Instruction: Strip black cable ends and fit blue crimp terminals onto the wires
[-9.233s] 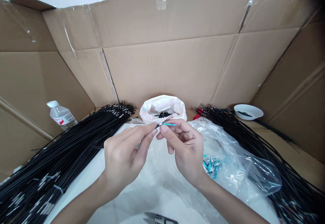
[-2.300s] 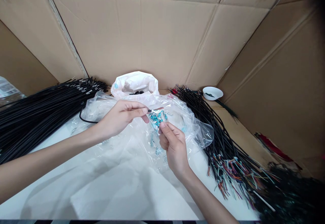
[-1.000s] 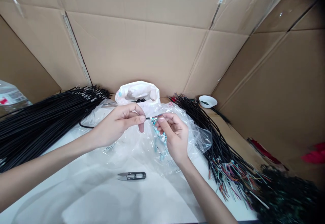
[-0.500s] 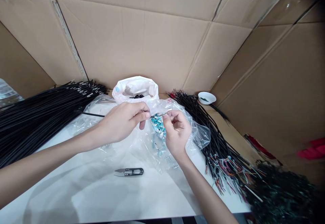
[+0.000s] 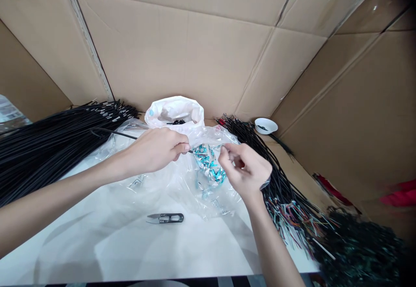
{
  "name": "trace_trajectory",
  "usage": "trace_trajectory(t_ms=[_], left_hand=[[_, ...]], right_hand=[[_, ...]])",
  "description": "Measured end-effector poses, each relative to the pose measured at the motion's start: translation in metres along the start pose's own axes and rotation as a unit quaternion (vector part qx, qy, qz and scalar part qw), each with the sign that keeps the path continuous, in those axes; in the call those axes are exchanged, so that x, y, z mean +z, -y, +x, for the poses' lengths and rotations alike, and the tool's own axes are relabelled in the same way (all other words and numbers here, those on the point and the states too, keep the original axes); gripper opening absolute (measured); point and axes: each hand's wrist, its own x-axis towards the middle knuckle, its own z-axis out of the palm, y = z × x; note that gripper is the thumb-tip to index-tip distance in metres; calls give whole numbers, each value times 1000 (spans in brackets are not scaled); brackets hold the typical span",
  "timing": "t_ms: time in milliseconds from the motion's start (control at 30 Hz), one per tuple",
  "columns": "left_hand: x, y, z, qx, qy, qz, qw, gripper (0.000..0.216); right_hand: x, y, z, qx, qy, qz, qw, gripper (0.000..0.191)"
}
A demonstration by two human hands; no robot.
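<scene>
My left hand (image 5: 162,146) is closed round a black cable (image 5: 120,134), close to its end, which points to the right. The cable's other side runs left behind my wrist toward a bundle. My right hand (image 5: 245,165) is apart from the cable end, thumb and forefinger pinched; what is between them is too small to make out. Below and between the hands lies a heap of blue and silver foil scraps (image 5: 211,167) on a clear plastic bag (image 5: 182,187). Black thread snips (image 5: 165,218) lie on the white table (image 5: 156,252) nearer to me.
A large bundle of black cables (image 5: 58,148) fills the left side. Another bundle (image 5: 260,152), with coloured wire ends, lies right. Behind stand a white bag (image 5: 173,105) holding small black pieces and a white bowl (image 5: 266,125). Cardboard walls (image 5: 182,53) enclose the table; dark green strands (image 5: 360,248) pile front right.
My right hand has moved right, away from the cable end, uncovering more of the foil scraps. My left hand stays nearly in place with the cable.
</scene>
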Motion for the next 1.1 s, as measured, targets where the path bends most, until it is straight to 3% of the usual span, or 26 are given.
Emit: trace_trajectory(t_ms=[100, 167, 267, 367, 467, 533, 633, 733, 833, 967, 1033, 1100], left_hand=[[-4, -1, 0, -5, -7, -9, 1000, 35], [-5, -1, 0, -15, -12, -6, 1000, 34], [-6, 0, 0, -15, -9, -6, 1000, 34], [-5, 1, -1, -1, -11, -13, 1000, 35], [-5, 1, -1, 4, -11, -7, 1000, 36], [-4, 1, -2, 18, -4, 9, 1000, 35], [0, 3, -3, 104, 15, 66, 992, 29], [-2, 5, -4, 197, -16, 183, 963, 21], [-26, 9, -6, 208, -116, 287, 928, 30], [-87, 21, -7, 87, -319, 304, 894, 52], [-118, 30, -9, 29, -354, 264, 897, 63], [-141, 41, -18, -4, -344, 229, 911, 69]], right_hand=[[1, -11, 8, 64, 46, 55, 995, 16], [1, -18, 13, 108, 130, 41, 985, 17], [3, -23, 15, 119, 276, -71, 951, 17], [6, -22, 12, 110, 346, -196, 911, 22], [9, -20, 10, 115, 363, -253, 889, 26], [8, -22, 10, 126, 357, -249, 892, 25], [5, -26, 10, 155, 320, -178, 918, 19], [4, -28, 10, 187, 287, -62, 937, 19], [6, -24, 9, 204, 286, 28, 936, 23], [17, -14, 10, 197, 303, 67, 930, 24], [25, -7, 13, 180, 294, 79, 935, 22], [35, 4, 20, 157, 273, 98, 944, 21]])
